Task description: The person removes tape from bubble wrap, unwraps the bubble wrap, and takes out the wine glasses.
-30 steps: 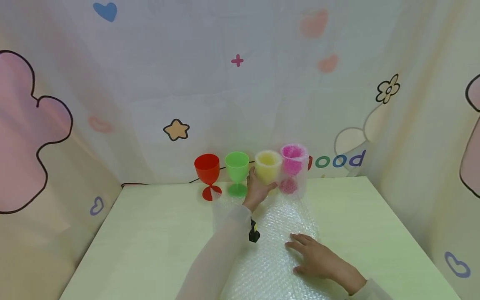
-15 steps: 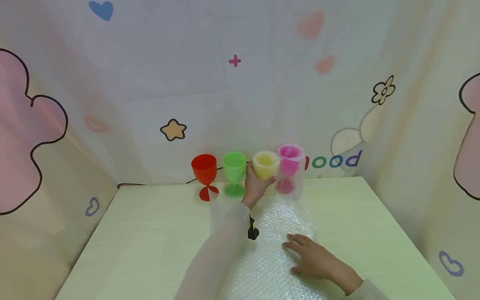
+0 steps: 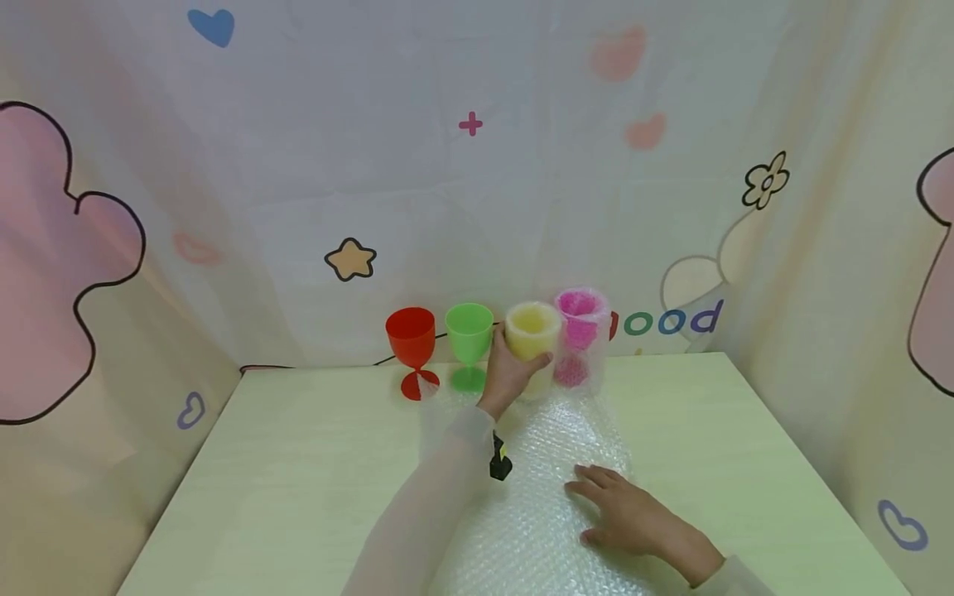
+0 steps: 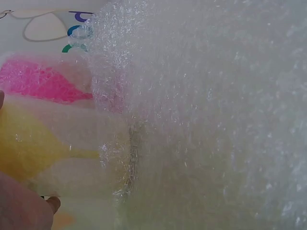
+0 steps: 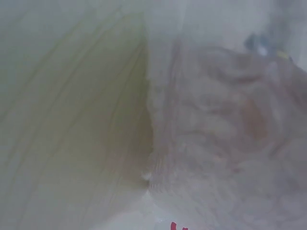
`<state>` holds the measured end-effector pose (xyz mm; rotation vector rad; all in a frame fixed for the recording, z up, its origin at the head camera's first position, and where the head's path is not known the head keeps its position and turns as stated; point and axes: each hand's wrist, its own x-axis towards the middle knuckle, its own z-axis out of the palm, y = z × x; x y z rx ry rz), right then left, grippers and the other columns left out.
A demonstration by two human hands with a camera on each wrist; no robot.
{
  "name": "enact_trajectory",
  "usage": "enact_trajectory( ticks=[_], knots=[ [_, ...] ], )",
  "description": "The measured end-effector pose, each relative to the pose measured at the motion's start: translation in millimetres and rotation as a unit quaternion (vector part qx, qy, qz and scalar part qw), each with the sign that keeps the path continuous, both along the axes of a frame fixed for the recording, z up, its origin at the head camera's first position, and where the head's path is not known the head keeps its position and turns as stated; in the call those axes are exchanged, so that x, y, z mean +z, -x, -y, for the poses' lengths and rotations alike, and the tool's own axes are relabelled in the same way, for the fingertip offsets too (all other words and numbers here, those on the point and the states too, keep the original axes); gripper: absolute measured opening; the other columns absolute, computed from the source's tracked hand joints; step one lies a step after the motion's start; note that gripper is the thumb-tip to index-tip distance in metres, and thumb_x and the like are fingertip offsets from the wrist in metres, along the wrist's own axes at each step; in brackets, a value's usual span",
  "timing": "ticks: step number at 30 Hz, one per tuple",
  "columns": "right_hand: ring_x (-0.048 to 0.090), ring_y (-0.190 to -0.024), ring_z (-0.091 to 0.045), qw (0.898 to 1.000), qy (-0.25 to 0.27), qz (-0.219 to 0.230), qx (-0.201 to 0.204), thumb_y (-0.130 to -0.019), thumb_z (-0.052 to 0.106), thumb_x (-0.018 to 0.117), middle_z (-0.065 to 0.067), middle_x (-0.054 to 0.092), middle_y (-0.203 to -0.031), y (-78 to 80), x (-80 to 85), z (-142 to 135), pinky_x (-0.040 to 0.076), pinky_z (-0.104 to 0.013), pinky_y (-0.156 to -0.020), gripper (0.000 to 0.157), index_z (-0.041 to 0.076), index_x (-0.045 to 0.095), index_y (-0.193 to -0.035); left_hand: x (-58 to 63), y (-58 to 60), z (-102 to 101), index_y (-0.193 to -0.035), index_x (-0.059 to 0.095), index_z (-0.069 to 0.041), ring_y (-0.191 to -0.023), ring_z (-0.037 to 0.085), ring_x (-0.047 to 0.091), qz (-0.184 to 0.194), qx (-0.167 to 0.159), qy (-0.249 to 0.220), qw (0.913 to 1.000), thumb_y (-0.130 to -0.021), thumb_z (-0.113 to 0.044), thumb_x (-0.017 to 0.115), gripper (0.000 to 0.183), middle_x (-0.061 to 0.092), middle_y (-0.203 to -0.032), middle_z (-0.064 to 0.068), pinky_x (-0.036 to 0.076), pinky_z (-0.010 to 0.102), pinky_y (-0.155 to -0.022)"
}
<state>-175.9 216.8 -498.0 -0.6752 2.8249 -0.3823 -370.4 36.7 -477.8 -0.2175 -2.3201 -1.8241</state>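
Note:
My left hand point(image 3: 513, 368) grips a yellow goblet point(image 3: 533, 331) wrapped in bubble wrap, thumb at its right side and fingers at its left. In the left wrist view, the bowl and stem of the yellow goblet point(image 4: 24, 141) show through the wrap, with the thumb and a fingertip at the frame's left edge. A long sheet of bubble wrap point(image 3: 547, 497) stretches over the table toward the front. My right hand point(image 3: 629, 513) rests on the sheet's right part, fingers spread. The right wrist view is blurred, filled with translucent wrap point(image 5: 216, 167).
A bubble-wrapped pink goblet point(image 3: 581, 319) stands close to the right of the yellow one. On the left are a bare green goblet point(image 3: 469, 335) and a red goblet point(image 3: 411, 338), near the back edge of the pale table point(image 3: 298, 472). A printed curtain point(image 3: 417, 165) hangs behind.
The thumb and fingers of my left hand have shifted slightly up the yellow goblet. My right hand stays in the same place on the bubble wrap. The other goblets stand as before.

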Motion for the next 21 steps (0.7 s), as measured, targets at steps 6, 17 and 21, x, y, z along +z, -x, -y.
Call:
enact_trajectory(
  ticks=[6, 17, 21],
  knots=[
    [0.039, -0.133, -0.033, 1.000, -0.001, -0.006, 0.006, -0.077, 0.042, 0.071, -0.006, 0.042, -0.146, 0.4, -0.5, 0.5, 0.038, -0.054, -0.104, 0.062, 0.021, 0.051, -0.132, 7.2, -3.1, 2.6, -0.140, 0.025, -0.021, -0.124, 0.024, 0.048, -0.007, -0.005, -0.004, 1.0000, -0.065, -0.034, 0.082, 0.096, 0.047, -0.135, 0.006, 0.039, 0.043, -0.105],
    [0.041, -0.131, -0.035, 0.999, 0.000, -0.033, 0.023, -0.076, 0.040, 0.073, -0.009, 0.044, -0.144, -0.9, 1.0, -1.4, 0.040, -0.053, -0.102, 0.063, 0.017, 0.052, -0.130, 33.9, -15.4, 13.5, -0.142, 0.025, -0.029, -0.120, 0.021, 0.051, -0.066, -0.019, 0.018, 0.9975, -0.065, -0.036, 0.082, 0.097, 0.046, -0.135, 0.001, 0.043, 0.043, -0.101],
    [0.040, -0.131, -0.035, 0.999, 0.003, -0.035, 0.025, -0.076, 0.040, 0.073, -0.010, 0.043, -0.144, -0.5, -0.7, -2.2, 0.040, -0.054, -0.102, 0.063, 0.017, 0.052, -0.130, 42.8, -22.5, 19.7, -0.142, 0.026, -0.026, -0.120, 0.021, 0.050, -0.079, -0.024, 0.021, 0.9964, -0.064, -0.038, 0.082, 0.097, 0.046, -0.135, 0.001, 0.043, 0.043, -0.100]
  ],
)
